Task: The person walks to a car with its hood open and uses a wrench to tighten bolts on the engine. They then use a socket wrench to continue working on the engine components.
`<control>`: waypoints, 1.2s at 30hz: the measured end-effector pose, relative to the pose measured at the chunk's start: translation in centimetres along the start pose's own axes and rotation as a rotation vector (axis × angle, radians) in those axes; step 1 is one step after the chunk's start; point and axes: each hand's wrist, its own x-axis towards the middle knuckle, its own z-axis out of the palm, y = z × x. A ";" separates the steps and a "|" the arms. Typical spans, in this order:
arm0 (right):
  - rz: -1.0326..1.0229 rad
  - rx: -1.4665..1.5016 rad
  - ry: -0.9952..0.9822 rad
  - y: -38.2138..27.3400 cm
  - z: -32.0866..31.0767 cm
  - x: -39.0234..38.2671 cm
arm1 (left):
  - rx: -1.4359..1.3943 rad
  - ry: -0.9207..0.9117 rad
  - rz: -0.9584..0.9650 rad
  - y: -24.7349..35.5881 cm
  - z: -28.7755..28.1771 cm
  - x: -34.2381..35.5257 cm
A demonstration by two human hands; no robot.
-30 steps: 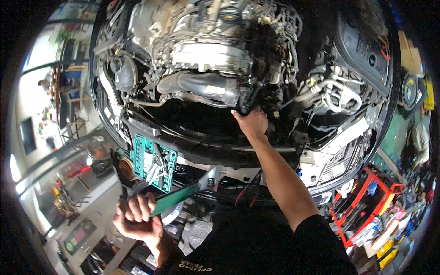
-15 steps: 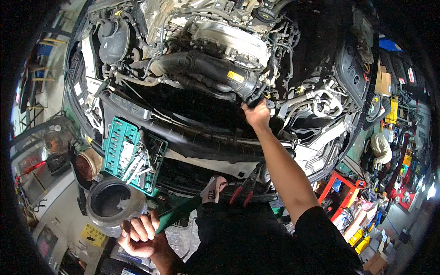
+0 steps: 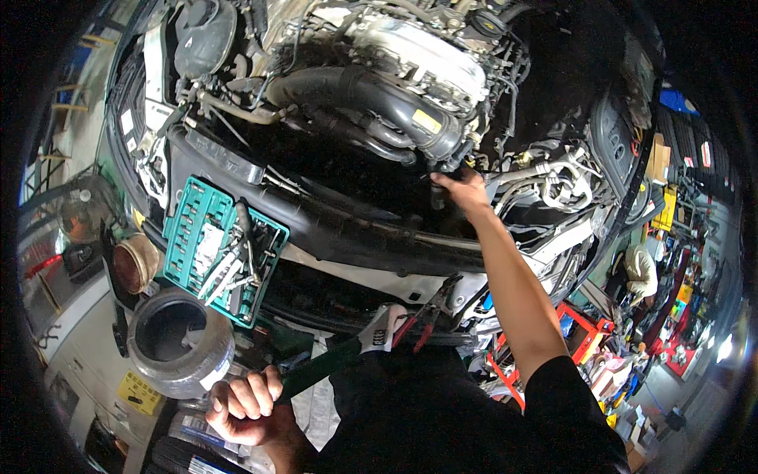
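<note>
My left hand [image 3: 246, 407] is closed around the dark green handle of a large adjustable wrench [image 3: 380, 330], whose silver jaw points up and right, in front of my body. My right arm reaches into the engine bay. There my right hand [image 3: 464, 191] is closed on a short black hose-like part [image 3: 438, 193], just below the end of a thick black air intake pipe [image 3: 403, 110]. Its fingertips are partly in shadow, and the far end of the part is hard to make out.
A teal socket set case [image 3: 181, 257] with loose tools rests at the car's front edge [image 3: 316, 221]. Red-handled pliers [image 3: 425, 332] hang near the wrench jaw. A tyre [image 3: 178, 344] stands lower left; a red metal frame [image 3: 584, 332] is at the right.
The view has shifted, so the engine bay sits a little differently in it. My right hand appears slightly farther right, with more of the black part showing. The wrench stays in my left hand.
</note>
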 end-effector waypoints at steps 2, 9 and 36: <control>0.190 0.208 -0.019 0.3 -0.4 0.1 | -0.068 -0.010 -0.003 -0.5 -0.3 0.2; 0.063 -0.206 0.145 1.7 2.0 2.9 | -0.054 0.027 -0.031 -1.0 0.2 1.0; -0.111 0.359 0.056 -0.9 -1.1 -8.4 | 0.682 -0.039 -0.323 -21.0 13.6 3.1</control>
